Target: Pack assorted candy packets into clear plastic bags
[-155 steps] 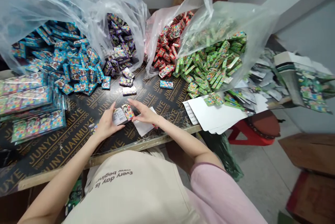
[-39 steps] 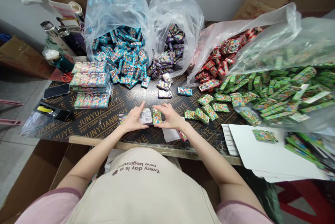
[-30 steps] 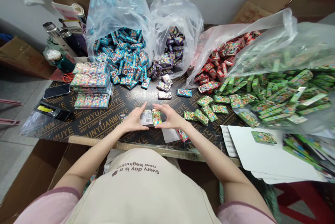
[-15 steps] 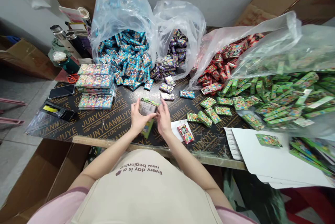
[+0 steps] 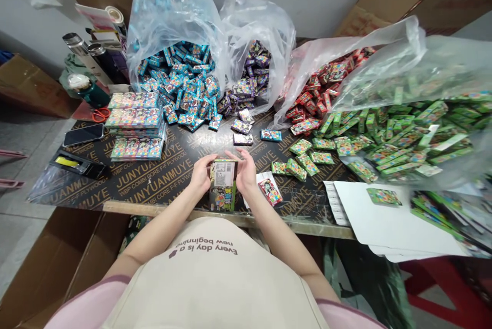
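Left hand (image 5: 200,179) and right hand (image 5: 246,172) are gripping a printed box (image 5: 223,193) by its far part, one on each side, at the near edge of the table (image 5: 154,183). A red packet (image 5: 271,191) is lying just to the right. Squeezing too hard could buckle the box, and a slack grip could send it sliding off that edge.

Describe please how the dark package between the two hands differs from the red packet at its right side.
The dark package has green edges and a pale label with a barcode; the red packet is mainly red, with no such label visible.
The dark package is held between the left hand and right hand; the red packet lies unheld.
The dark package looks larger than the red packet.
Both carry colourful print.
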`<state>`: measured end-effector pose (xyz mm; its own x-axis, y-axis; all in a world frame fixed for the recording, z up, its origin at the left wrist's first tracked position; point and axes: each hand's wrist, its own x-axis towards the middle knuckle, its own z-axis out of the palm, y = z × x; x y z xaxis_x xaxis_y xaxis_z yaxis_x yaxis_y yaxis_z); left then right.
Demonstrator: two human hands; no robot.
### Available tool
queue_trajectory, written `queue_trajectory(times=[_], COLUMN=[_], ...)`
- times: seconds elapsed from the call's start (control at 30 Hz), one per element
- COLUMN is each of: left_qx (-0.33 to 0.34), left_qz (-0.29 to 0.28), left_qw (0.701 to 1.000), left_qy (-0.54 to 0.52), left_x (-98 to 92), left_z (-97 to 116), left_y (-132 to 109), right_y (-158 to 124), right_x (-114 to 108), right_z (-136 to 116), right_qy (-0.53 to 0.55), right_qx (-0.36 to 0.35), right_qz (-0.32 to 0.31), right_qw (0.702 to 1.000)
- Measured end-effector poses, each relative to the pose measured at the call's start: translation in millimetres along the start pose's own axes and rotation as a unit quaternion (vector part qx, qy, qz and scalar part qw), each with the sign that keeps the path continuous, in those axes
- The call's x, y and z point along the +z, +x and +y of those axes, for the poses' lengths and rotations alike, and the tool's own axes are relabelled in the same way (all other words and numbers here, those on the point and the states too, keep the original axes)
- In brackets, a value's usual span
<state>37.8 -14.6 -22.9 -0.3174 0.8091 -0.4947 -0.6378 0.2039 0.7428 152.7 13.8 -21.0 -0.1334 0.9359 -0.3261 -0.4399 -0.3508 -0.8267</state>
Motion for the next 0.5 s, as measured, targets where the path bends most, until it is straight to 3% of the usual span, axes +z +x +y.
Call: queue_trajectory(times=[0.13, 0.33, 0.5], left_qx=[0.013, 0.142, 0.137], left_qz=[-0.035, -0.015, -0.04], left_qw=[0.999, 0.989, 0.987], left_qy=[0.024, 0.045, 0.075], left_x=[3.6, 11.4, 9.4], left_z=[3.6, 1.4, 4.5], left_y=[1.7, -3.0, -1.1], right_y=[1.2, -0.2, -5.6], right_x=[-3.6, -0.8, -8.6], right_z=[0.2, 7.9, 9.4], right_qy=[-0.005, -0.023, -0.08], right_qx=[0.007, -0.095, -0.132], right_qz=[-0.005, 0.042, 0.053], right_qw=[1.0, 0.994, 0.987])
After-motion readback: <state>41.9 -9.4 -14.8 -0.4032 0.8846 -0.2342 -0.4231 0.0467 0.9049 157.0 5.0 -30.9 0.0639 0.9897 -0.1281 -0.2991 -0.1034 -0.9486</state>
